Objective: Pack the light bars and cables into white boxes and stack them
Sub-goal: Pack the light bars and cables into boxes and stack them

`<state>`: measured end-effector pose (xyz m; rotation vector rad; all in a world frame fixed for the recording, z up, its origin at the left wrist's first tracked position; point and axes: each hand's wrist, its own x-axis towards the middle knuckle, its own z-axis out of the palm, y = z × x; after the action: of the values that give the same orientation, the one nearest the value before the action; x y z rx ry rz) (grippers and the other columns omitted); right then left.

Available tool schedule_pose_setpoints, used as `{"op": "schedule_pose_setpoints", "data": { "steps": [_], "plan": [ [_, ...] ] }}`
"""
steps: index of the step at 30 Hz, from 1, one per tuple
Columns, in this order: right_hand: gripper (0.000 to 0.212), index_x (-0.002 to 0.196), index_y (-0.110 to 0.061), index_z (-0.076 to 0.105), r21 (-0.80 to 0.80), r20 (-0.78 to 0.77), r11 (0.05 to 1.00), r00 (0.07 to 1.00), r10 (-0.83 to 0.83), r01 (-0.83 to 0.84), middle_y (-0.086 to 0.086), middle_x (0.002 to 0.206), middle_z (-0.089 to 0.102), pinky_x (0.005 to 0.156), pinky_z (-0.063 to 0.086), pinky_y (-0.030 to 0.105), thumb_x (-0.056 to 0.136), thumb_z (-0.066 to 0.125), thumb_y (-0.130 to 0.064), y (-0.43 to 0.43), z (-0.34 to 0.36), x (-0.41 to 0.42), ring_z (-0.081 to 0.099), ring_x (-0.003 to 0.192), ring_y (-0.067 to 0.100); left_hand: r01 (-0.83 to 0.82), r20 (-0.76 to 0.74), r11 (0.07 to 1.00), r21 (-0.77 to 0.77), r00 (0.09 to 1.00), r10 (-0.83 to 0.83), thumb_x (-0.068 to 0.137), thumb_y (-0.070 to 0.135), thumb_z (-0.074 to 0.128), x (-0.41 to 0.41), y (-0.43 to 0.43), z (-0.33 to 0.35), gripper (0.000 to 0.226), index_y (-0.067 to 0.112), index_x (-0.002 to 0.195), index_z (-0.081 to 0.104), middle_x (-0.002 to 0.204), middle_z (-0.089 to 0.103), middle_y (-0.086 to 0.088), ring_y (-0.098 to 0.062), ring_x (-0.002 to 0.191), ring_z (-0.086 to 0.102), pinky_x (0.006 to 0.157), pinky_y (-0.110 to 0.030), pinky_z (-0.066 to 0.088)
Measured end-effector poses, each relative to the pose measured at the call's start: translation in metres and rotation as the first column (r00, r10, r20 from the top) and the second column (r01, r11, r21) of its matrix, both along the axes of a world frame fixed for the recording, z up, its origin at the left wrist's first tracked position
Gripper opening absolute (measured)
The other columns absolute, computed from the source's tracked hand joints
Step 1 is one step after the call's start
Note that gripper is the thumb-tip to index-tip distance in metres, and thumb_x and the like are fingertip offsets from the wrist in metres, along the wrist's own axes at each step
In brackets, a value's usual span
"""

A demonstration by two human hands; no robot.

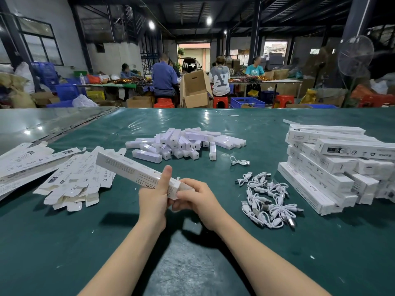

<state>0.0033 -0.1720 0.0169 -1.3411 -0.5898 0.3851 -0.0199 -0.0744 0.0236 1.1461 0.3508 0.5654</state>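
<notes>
Both hands work close in over the green table [64, 242]: left hand [154, 197] grips the white box [132, 169] by its near end, thumb up along the side; right hand [198, 197] has fingers curled on that same end, which reads to me as tucking the flap. Can't see inside, so can't confirm bar and cable are in. Box is held off the table, far end angled up-left. Progress, my read: roughly midway. Packed boxes [333, 165] sit in a loose crisscross stack at right. Left to do: heap of light bars [183, 144] centre back, tangle of cables [267, 197] just beside the stack, one stray cable [239, 162] nearer the bars, flat box blanks [70, 180] fanned out at left. Next for me: close this one, add it to the stack
</notes>
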Motion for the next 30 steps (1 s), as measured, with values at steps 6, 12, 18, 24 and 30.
{"op": "schedule_pose_setpoints", "data": {
  "steps": [6,12,18,24,30],
  "plan": [
    [0.015,0.082,0.008,0.060,-0.121,0.097,0.983,0.987,-0.126,0.138,0.018,0.074,0.055,0.068,0.047,0.035,0.068,0.055,0.006,0.002,-0.004,0.000,0.051,0.068,0.024,-0.001,-0.048,0.999,0.049,0.999,0.004,0.088,0.041,0.057,0.002,-0.001,-0.004,0.043,0.011,0.059,0.046,0.039,0.048,0.003,-0.008,0.032,0.044,0.035,-0.016,0.034],
    [0.020,0.066,-0.003,0.056,-0.066,0.081,0.956,0.956,-0.281,0.287,0.006,0.056,0.048,0.049,0.044,0.020,0.081,0.050,0.008,-0.003,-0.004,0.007,0.047,0.046,0.012,0.138,-0.056,0.987,0.081,0.989,-0.134,0.100,0.041,0.030,0.002,-0.006,-0.003,0.046,0.005,0.081,0.052,0.064,0.057,-0.005,-0.012,0.050,0.056,0.046,-0.023,0.047],
    [0.029,0.070,-0.012,0.041,0.022,0.024,0.926,0.926,-0.378,0.377,0.005,0.063,0.046,0.046,0.046,0.018,0.080,0.054,0.012,-0.003,-0.008,0.010,0.045,0.047,0.008,0.122,-0.037,0.982,0.142,0.992,-0.118,0.099,0.026,0.040,0.002,-0.005,-0.005,0.017,0.015,0.089,0.048,0.079,0.059,-0.003,-0.009,0.065,0.056,0.045,-0.017,0.046],
    [0.018,0.077,-0.010,0.050,0.162,-0.112,0.969,0.979,-0.170,0.186,0.000,0.058,0.057,0.058,0.054,0.024,0.086,0.050,0.006,-0.005,-0.003,0.009,0.054,0.049,0.007,0.145,-0.012,0.988,0.055,0.989,-0.145,0.098,0.026,0.045,0.001,0.001,-0.006,0.018,0.017,0.083,0.052,0.061,0.065,0.005,-0.003,0.050,0.062,0.044,-0.016,0.048],
    [0.018,0.077,-0.012,0.053,0.170,-0.106,0.959,0.971,-0.212,0.228,-0.002,0.061,0.061,0.061,0.055,0.022,0.087,0.056,0.002,-0.007,-0.001,0.009,0.058,0.051,0.007,0.171,-0.013,0.985,0.027,0.985,-0.171,0.095,0.027,0.050,0.001,0.003,-0.007,0.017,0.016,0.085,0.055,0.061,0.066,0.006,-0.004,0.053,0.063,0.047,-0.018,0.051]
  ]
}}
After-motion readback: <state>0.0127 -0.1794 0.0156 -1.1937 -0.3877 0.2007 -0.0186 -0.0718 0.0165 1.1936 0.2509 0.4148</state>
